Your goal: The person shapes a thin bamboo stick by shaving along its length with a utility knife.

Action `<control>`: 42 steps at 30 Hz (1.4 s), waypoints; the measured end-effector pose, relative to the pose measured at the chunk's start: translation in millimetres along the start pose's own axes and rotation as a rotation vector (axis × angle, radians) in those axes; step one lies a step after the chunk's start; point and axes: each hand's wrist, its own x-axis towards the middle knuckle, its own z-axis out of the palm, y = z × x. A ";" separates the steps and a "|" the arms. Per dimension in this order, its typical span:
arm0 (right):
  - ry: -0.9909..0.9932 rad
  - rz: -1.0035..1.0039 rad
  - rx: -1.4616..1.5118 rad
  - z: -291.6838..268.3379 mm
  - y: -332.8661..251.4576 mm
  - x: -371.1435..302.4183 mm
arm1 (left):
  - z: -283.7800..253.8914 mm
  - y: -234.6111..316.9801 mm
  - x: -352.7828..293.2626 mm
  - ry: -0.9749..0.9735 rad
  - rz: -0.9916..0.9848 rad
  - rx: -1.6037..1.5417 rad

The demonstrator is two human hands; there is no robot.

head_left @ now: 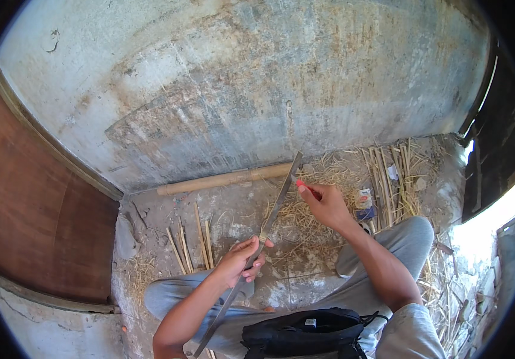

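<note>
My left hand [241,262] is closed around a long, flat bamboo strip [278,204], gripping it just below a pale node. The strip slants from beside my left forearm up toward the wall. In my right hand [330,206] is a small red-handled knife [309,189], its handle wrapped by my fingers. The knife's short blade is at or very near the strip's upper end; whether it touches I cannot tell. Pale bamboo shavings [311,222] lie on the floor beneath both hands.
A thick bamboo pole [224,182] lies along the stained wall [239,78]. Thin sticks lie at left [201,236] and right [383,185], near a small pack [364,203]. A black bag [302,332] rests on my lap. A brown wooden panel [36,197] stands left.
</note>
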 end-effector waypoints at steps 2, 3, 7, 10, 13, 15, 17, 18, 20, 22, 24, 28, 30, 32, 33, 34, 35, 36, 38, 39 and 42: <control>-0.014 -0.007 0.016 1.3 -3.1 -2.1 | 1.5 0.3 -0.8 0.004 0.005 -0.003; -0.025 -0.014 0.033 2.0 -4.3 -2.8 | 2.0 0.2 -0.9 0.006 0.009 -0.003; -0.024 -0.010 0.024 4.8 2.7 -0.6 | 1.0 -2.1 -0.5 -0.003 0.045 -0.009; -0.049 0.029 0.027 5.3 2.0 -0.9 | 0.5 -0.6 -1.5 0.011 0.014 -0.037; -0.046 0.011 0.006 6.9 -1.7 -3.4 | -0.7 -1.2 -1.4 0.037 0.019 -0.010; -0.027 -0.032 0.015 10.3 -0.8 -5.5 | -3.1 -3.0 -0.4 0.032 0.030 -0.010; -0.046 -0.025 0.015 11.7 -2.7 -6.5 | -3.9 -3.8 1.3 0.043 0.040 0.002; -0.062 -0.018 0.015 12.1 -3.1 -7.0 | -4.2 -4.2 2.0 0.052 0.050 0.017; -0.067 -0.027 0.012 12.7 -0.7 -6.6 | -5.4 -5.2 3.2 0.058 0.056 0.014; -0.071 -0.036 0.010 13.1 0.8 -6.3 | -5.5 -5.3 3.5 0.063 0.060 0.012; -0.069 -0.037 0.012 13.1 1.2 -6.2 | -4.9 -4.6 3.5 0.085 0.057 0.022; -0.076 -0.020 0.021 13.4 -1.9 -7.1 | -3.5 -5.8 1.8 0.092 0.056 -0.021; -0.055 -0.080 -0.081 14.5 -1.1 -9.0 | -1.4 -5.6 1.9 0.110 0.088 0.020; -0.058 -0.119 -0.080 18.5 -3.3 -13.0 | 0.6 -5.0 1.9 0.122 0.083 0.021; -0.060 -0.156 -0.078 20.5 -4.6 -15.3 | 0.9 -5.0 1.9 0.133 0.078 0.023; -0.060 -0.157 -0.078 21.9 -5.7 -17.4 | 0.1 -5.1 1.8 0.134 0.078 0.023; -0.073 -0.193 -0.103 23.1 -6.6 -19.5 | -1.3 -5.3 1.6 0.128 0.059 0.005; -0.085 -0.230 -0.127 24.3 -7.1 -21.0 | -2.1 -5.5 1.6 0.122 0.039 -0.012; -0.075 -0.275 -0.148 27.0 -6.8 -22.8 | -0.3 -4.5 1.7 0.127 0.050 0.016; -0.066 -0.320 -0.170 27.9 -6.8 -23.2 | 1.2 -4.0 1.3 0.132 0.060 0.044; -0.042 -0.344 -0.203 28.0 -8.7 -24.9 | 7.4 -5.1 -3.6 0.122 0.069 0.061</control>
